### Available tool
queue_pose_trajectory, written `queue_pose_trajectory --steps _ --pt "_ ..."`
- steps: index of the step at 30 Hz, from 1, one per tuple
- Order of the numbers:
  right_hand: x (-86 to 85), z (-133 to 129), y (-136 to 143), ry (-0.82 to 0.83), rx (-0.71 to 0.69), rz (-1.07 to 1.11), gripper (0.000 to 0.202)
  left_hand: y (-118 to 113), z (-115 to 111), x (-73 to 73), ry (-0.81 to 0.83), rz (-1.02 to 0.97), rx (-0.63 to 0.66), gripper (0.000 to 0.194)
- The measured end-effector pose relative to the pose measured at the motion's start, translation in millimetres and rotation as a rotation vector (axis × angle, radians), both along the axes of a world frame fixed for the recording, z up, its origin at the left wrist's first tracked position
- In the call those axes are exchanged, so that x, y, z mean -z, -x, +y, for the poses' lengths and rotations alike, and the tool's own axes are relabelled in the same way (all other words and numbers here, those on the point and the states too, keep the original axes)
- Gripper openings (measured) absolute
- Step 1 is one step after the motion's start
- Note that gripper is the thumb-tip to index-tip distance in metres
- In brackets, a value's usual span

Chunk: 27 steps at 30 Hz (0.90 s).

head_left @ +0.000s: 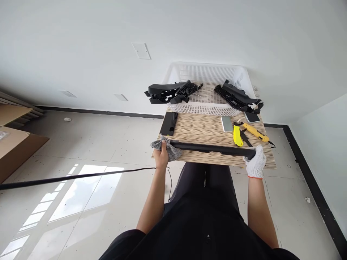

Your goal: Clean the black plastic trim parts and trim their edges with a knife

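A long black plastic trim strip [206, 147] lies level across the front of the small table, between my two hands. My bare left hand [161, 157] is closed on a grey cloth [175, 153], thumb on top, at the strip's left end; the cloth covers that end. My right hand [255, 164], in a white knit glove with an orange cuff, grips the strip's right end. Just beyond the strip on the right lie a bright yellow-handled tool [238, 136], a black tool [245, 138] and a yellow corded tool [256, 132].
A white plastic basket [200, 108] stands at the table's back, with black plastic parts [169, 92] and more black parts [238, 96] over its rim. A black phone [169, 123] and a grey-green block [227, 124] lie on the table. Cardboard boxes [18, 151] stand left.
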State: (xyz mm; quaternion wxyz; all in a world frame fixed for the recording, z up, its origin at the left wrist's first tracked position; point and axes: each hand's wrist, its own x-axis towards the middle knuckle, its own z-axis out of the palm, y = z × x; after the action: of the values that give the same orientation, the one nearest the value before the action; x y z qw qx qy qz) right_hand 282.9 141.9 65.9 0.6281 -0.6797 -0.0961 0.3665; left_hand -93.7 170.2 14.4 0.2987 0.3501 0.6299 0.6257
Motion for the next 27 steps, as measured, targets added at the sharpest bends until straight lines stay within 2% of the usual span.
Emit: queue_pose_trajectory --steps 5,20,23,27 --pt "-1.6 -0.4 0.7 0.008 -0.009 -0.012 0.043 0.4 0.1 -0.8 0.139 0.123 -0.03 0.048" --pt "-0.1 -3.3 -1.0 -0.001 -0.027 0.0 0.039 -0.3 -0.1 -1.5 0.183 0.113 -0.061 0.053" --pt "1.8 -3.0 -1.5 0.011 -0.032 -0.007 0.04 0.5 1.6 -0.5 0.156 0.027 -0.07 0.053" --pt "4.6 -1.0 -0.4 0.011 -0.061 -0.045 0.038 0.4 4.0 -2.7 0.05 -0.322 -0.049 0.045"
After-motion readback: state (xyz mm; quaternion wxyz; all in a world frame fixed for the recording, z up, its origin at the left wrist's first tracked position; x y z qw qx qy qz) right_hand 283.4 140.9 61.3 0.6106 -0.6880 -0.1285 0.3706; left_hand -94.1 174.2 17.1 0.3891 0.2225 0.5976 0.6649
